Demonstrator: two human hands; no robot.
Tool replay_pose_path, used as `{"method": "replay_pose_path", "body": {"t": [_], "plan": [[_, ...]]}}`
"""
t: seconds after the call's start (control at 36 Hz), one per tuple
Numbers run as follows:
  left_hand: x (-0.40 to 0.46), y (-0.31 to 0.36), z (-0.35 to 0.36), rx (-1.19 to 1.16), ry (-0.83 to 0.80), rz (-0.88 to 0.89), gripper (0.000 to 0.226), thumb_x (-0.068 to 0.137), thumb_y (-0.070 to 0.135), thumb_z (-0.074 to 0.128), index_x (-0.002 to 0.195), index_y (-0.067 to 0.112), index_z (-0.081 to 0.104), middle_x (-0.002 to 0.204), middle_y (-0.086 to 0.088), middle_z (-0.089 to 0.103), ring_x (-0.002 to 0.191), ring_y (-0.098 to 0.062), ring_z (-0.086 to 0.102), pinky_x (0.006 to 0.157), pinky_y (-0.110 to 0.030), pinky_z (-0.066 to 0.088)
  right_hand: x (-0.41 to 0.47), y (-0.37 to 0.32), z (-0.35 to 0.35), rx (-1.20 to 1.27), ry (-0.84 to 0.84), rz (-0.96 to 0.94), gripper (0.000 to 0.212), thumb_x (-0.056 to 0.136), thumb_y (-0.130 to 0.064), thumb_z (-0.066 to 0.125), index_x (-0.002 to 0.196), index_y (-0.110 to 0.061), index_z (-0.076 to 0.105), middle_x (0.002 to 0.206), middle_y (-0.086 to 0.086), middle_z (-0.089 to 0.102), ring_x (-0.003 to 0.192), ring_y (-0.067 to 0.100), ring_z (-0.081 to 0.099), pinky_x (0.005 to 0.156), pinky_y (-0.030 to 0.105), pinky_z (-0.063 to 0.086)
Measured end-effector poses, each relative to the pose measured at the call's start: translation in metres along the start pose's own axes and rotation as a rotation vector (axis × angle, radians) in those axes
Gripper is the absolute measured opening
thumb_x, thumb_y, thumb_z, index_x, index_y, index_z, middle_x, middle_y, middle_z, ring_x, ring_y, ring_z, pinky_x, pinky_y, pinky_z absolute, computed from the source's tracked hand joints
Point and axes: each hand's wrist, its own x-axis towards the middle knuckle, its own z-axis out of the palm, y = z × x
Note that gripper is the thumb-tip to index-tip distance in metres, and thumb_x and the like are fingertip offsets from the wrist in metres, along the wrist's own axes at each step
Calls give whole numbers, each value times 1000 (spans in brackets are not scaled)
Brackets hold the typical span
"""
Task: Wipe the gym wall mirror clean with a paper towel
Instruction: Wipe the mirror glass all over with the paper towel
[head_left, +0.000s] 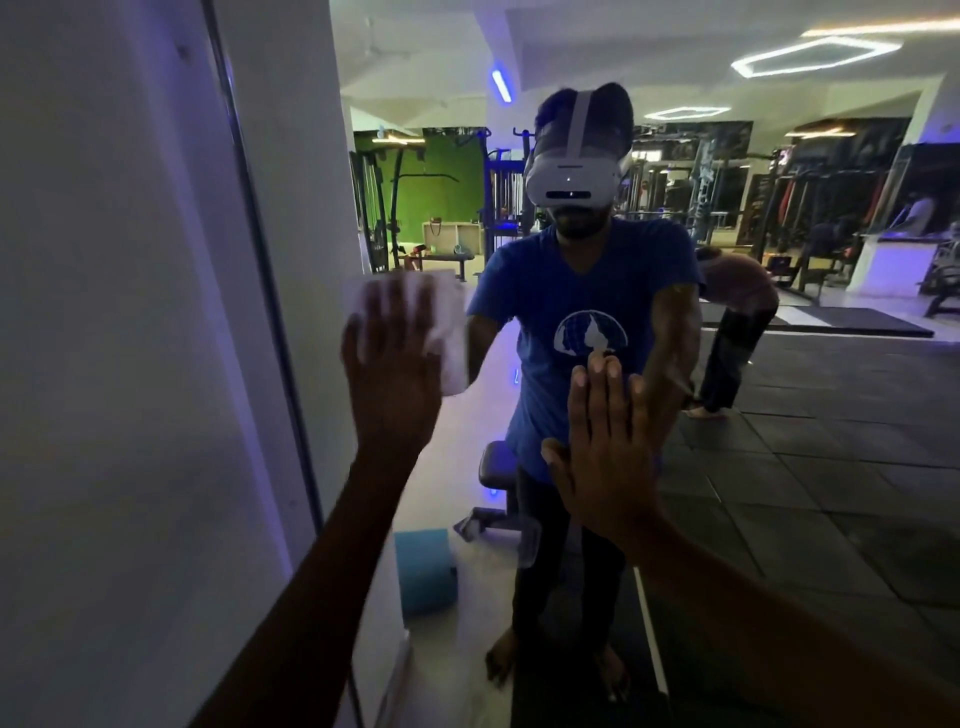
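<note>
The wall mirror (810, 441) fills the middle and right of the head view and reflects a person in a blue shirt and headset. My left hand (392, 358) lies flat with spread fingers and presses a white paper towel (449, 322) against the glass near the mirror's left edge; the hand is blurred. My right hand (605, 441) rests flat on the glass at chest height of the reflection, fingers straight and together, holding nothing.
A white wall (104, 364) and the mirror's metal edge strip (270, 312) stand on the left. In the reflection I see a bench (491, 467), a blue box (426, 571) on the floor, gym machines and dark floor mats.
</note>
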Motion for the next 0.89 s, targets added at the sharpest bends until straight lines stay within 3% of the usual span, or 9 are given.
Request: {"method": "replay_pose_path", "body": {"t": [0.08, 0.17, 0.25, 0.33, 0.39, 0.47, 0.56, 0.78, 0.89], "plan": [[-7, 55, -9, -123, 44, -215, 63, 111, 43, 20, 168, 17, 16, 173, -18, 14, 161, -37, 13, 127, -52, 20, 1, -3, -2, 12, -32, 10, 84, 110, -54, 28, 166, 4, 5, 173, 30, -1, 162, 45, 2, 130, 62, 7], [-25, 92, -12, -231, -72, 58, 63, 111, 44, 25, 168, 19, 15, 175, -15, 6, 162, -35, 3, 131, -52, 4, 3, -2, -3, 24, -34, -2, 87, 109, -56, 32, 166, 4, 4, 173, 31, 1, 162, 45, 3, 130, 63, 10], [-17, 39, -1, -96, -52, 281, 64, 111, 40, 32, 168, 26, 9, 175, -9, 7, 162, -32, 7, 130, -49, 5, 2, 2, -7, 29, -20, -19, 86, 108, -53, 36, 166, 4, 6, 173, 30, 4, 161, 45, 7, 130, 61, 10], [-5, -4, 4, -38, 15, -35, 64, 113, 39, 28, 168, 23, 0, 174, -15, 12, 161, -35, 15, 128, -53, 18, 2, 6, -13, 44, -20, -31, 82, 110, -51, 35, 165, 4, 11, 173, 29, 7, 161, 45, 10, 130, 61, 15], [-6, 24, -1, -103, 32, -236, 64, 112, 42, 25, 168, 17, 9, 173, -20, 14, 160, -40, 15, 125, -56, 24, 5, 9, -15, 57, -30, -34, 82, 110, -51, 33, 165, 5, 10, 173, 28, 5, 161, 44, 9, 129, 62, 17], [-24, 74, -4, -206, -76, -1, 66, 110, 46, 27, 168, 17, 15, 175, -16, 4, 162, -36, 2, 131, -53, 5, 14, 17, -17, 51, -55, -45, 86, 109, -54, 32, 166, 4, 4, 174, 27, -3, 162, 44, 5, 130, 61, 13], [-20, 52, -4, -177, -104, 201, 65, 111, 49, 30, 168, 23, 13, 176, -11, 2, 162, -31, -3, 131, -49, -1, 15, 24, -15, 43, -46, -75, 88, 108, -55, 36, 166, 2, 4, 175, 25, -4, 162, 42, 4, 131, 60, 10], [-33, 79, 4, -205, -68, 20, 71, 110, 48, 38, 168, 21, 8, 175, -15, 1, 162, -33, -3, 131, -52, -1, 14, 21, -14, 69, -75, -49, 90, 107, -55, 38, 166, 2, 3, 174, 26, -2, 162, 43, 4, 129, 62, 15], [-90, 70, 22, -174, -88, 63, 70, 105, 44, 54, 164, 15, 29, 172, -18, 19, 162, -34, 9, 131, -52, 3, 13, 21, -11, 79, -73, -49, 91, 106, -55, 39, 167, 1, 1, 175, 25, -2, 162, 43, 5, 130, 62, 14]]}}
